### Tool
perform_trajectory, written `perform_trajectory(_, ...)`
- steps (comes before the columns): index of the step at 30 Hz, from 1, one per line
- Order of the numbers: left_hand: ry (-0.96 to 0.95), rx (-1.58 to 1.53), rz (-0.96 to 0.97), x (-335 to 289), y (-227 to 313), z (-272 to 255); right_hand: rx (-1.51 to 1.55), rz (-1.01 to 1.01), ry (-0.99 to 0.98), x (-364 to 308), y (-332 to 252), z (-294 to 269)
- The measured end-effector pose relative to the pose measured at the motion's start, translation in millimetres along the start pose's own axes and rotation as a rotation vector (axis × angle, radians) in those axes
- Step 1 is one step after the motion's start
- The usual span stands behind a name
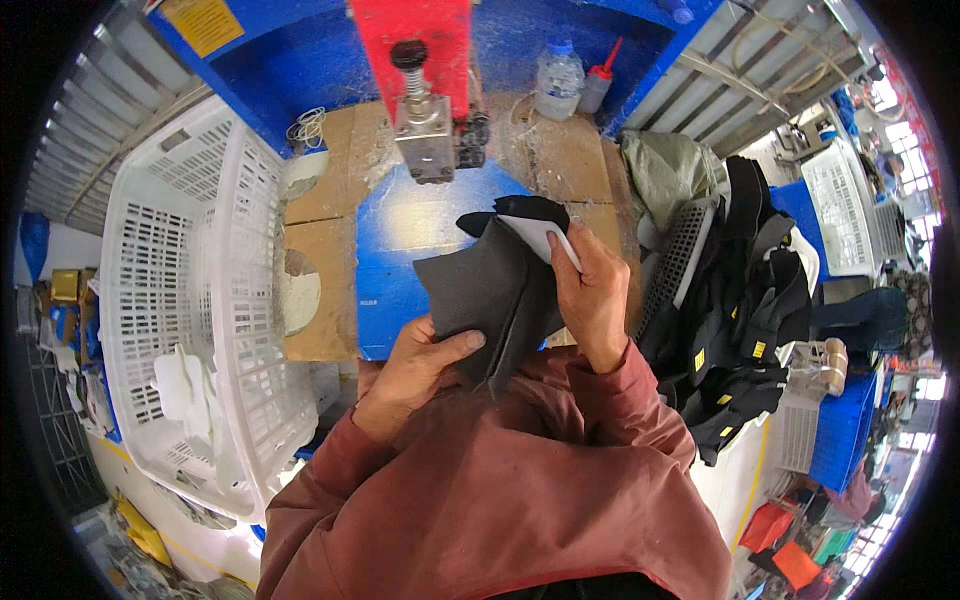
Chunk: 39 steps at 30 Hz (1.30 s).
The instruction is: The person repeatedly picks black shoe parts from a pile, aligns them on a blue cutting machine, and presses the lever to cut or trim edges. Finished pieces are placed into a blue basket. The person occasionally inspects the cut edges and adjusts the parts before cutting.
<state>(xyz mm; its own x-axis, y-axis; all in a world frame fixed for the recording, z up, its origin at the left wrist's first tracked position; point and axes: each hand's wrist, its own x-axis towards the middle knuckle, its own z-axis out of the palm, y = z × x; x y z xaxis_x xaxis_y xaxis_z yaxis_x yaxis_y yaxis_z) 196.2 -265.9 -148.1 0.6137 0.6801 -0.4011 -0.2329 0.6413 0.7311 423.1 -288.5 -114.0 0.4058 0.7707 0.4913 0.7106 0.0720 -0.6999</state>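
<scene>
Both of my hands hold a dark grey fabric piece (465,290) with a raised seam or fold down its middle, over a blue board (385,300). My left hand (410,365) grips its lower left part, thumb on top and fingers underneath. At the upper right, my right hand (595,295) pinches the piece together with a smooth white piece (540,238); black material (530,208) shows behind the white. Just beyond the hands hangs a metal machine head (425,130) on a red arm (412,30), apart from the fabric.
A tall white plastic basket (225,300) with white pieces inside stands at left. Black fabric parts with yellow tags (740,300) are heaped at right beside a dark perforated crate (675,260). A clear bottle (558,85) and a red-nozzled bottle (598,80) stand behind the board.
</scene>
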Motion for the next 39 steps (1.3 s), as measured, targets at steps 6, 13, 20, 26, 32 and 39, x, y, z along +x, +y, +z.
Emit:
perform_trajectory(6,0.171,-0.027,0.206,18,22,-47,0.512,0.457,-0.375,18,30,9)
perform_trajectory(13,0.224,0.052,0.266,21,10,-48,0.769,0.413,-0.264,26,41,40)
perform_trajectory(20,0.256,0.01,0.424,19,18,-56,0.534,0.314,-0.673,77,62,49)
perform_trajectory(26,0.343,0.053,0.332,10,25,-53,0.567,0.345,-0.827,114,67,66)
perform_trajectory(32,0.249,0.037,0.465,5,33,-43,0.612,0.33,-0.868,130,57,60)
perform_trajectory(39,0.34,0.0,0.414,12,38,-39,0.423,0.222,-0.802,139,51,40)
